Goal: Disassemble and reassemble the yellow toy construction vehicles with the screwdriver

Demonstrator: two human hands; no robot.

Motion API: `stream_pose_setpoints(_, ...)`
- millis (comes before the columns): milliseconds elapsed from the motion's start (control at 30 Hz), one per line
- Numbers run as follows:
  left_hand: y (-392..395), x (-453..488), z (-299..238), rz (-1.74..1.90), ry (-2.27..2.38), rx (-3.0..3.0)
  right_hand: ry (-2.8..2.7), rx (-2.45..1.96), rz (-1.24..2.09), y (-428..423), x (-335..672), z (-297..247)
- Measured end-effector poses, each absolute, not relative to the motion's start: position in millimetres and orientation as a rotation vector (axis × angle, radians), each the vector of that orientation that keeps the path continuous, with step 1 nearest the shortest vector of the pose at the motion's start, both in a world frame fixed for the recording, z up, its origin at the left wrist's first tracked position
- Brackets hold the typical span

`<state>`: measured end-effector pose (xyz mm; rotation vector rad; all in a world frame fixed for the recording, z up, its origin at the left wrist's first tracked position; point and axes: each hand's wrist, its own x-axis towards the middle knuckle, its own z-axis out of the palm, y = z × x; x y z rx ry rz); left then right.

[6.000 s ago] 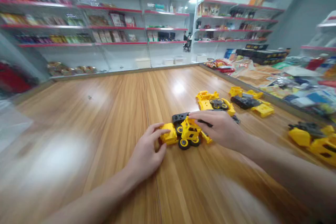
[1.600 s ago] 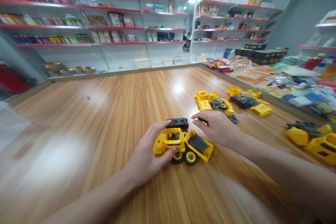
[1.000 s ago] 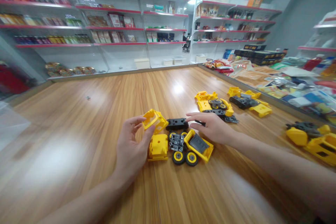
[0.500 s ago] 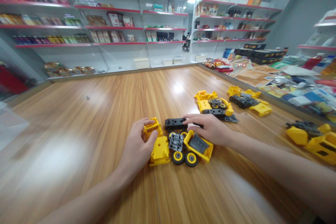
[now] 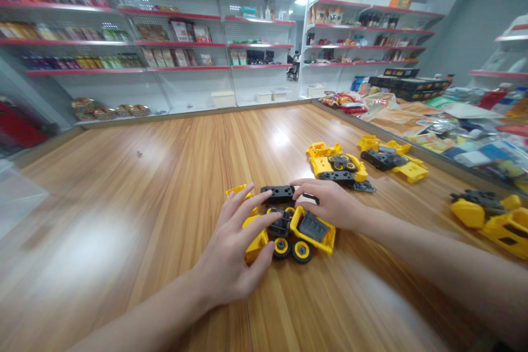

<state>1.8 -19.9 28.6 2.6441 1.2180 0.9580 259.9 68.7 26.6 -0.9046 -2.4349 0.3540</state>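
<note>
Toy dump truck in hard plastic lies in separate and joined pieces around the middle of a wooden table, well short of its far edge. Its tipping bed is a shallow yellow tray with a ribbed dark-grey floor, slanted toward the table's right. Beside it sit a blocky dark mechanism and two chunky wheels, black tyres around smooth yellow hubs. A long black bar, round-ended and pierced with holes, lies just behind. A boxy yellow shell and an angular yellow frame are partly hidden by the left hand.

That hand is loosely spread over the pieces with nothing in its grasp; whether its fingertips touch them is unclear. The right hand curves inward, its fingertips at the bar's right end. A dark strip shows between its thumb and fingers, and I cannot tell whether it is gripped.

Three more clusters of yellow and black plastic parts lie toward the table's right edge: one behind the right hand, one close to the raised rim, one farther forward. Glossy wood grain runs toward the far edge, with red-trimmed shelves beyond. Crinkled plastic packets crowd past the right rim.
</note>
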Motion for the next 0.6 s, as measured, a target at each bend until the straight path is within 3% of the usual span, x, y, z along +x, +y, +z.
stream_pose_setpoints(200, -20.4, 4.6, 29.0, 0.665, 1.149, 2.777, -2.454, -0.865, 0.361, 67.6, 258.4, 26.1)
stream_pose_setpoints(600, -18.6, 3.1, 20.9, 0.866, 1.109, 2.697, -2.486, -0.832, 0.360, 64.9, 253.8, 24.4)
